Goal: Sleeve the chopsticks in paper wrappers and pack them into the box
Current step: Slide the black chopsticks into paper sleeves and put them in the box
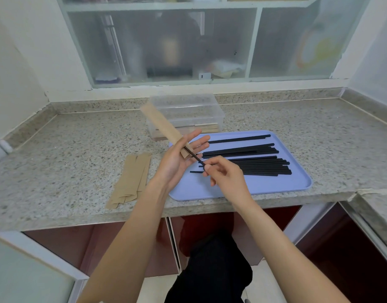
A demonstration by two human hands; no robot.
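In the middle of the frame we see the left hand [177, 159] raised above the counter [74, 145], palm up, its fingers nearly straight and slightly spread, with the thumb laid over the lower end of a brown paper wrapper [163, 130]. The wrapper slants up and to the left from the palm, its far end in front of the box [184, 114]. A black chopstick [194, 157] sticks out of the wrapper's lower end toward the lower right. The right hand [226, 174], just right of centre, pinches the free end of that chopstick between thumb and forefinger; its other fingers curl loosely beneath.

Under both hands lies a pale blue tray [297, 182], right of centre. On it loose black chopsticks [253, 164] lie in rough rows running left to right, one of them apart near the tray's upper edge. The clear box stands above the tray, just beside its far edge, and brown sleeved pairs [207, 127] lie along its bottom.

Left of centre, a small pile of empty wrappers [131, 178] lies flat on the counter, fanned a little, well apart from the box. A frosted window [166, 44] fills the top of the frame. Dark red cupboard fronts [63, 248] show below the counter's edge.
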